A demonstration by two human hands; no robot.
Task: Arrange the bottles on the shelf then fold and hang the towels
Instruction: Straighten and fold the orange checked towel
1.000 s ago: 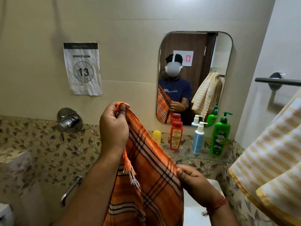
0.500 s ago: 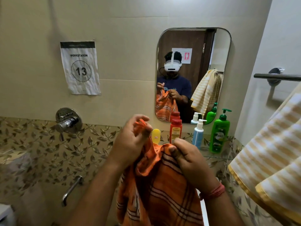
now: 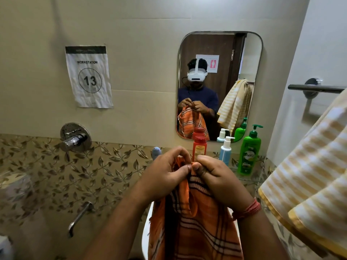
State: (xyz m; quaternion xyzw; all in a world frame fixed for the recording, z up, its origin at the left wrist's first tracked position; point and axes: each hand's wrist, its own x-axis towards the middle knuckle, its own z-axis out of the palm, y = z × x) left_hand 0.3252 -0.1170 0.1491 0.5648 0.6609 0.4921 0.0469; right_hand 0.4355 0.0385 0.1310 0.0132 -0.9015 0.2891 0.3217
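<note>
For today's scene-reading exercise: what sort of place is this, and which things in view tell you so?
Most likely a bathroom: a rounded wall mirror above a glass shelf of pump bottles, a chrome wall tap valve, and a yellow-striped towel hanging by a metal towel rail.

Wall sheet [image 3: 89, 76] reads "WORKSTATION 13"; green bottle [image 3: 249, 152] reads "Vatika".

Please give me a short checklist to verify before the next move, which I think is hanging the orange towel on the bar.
1. Left hand pinches the orange checked towel: ok.
2. Right hand pinches the same top edge: ok.
3. Towel edges aligned: cannot tell.
4. Free space on the grey metal towel bar: ok at its visible end.
5. Yellow-striped white towel hung already: ok.
6. Green pump bottle upright: ok.
</note>
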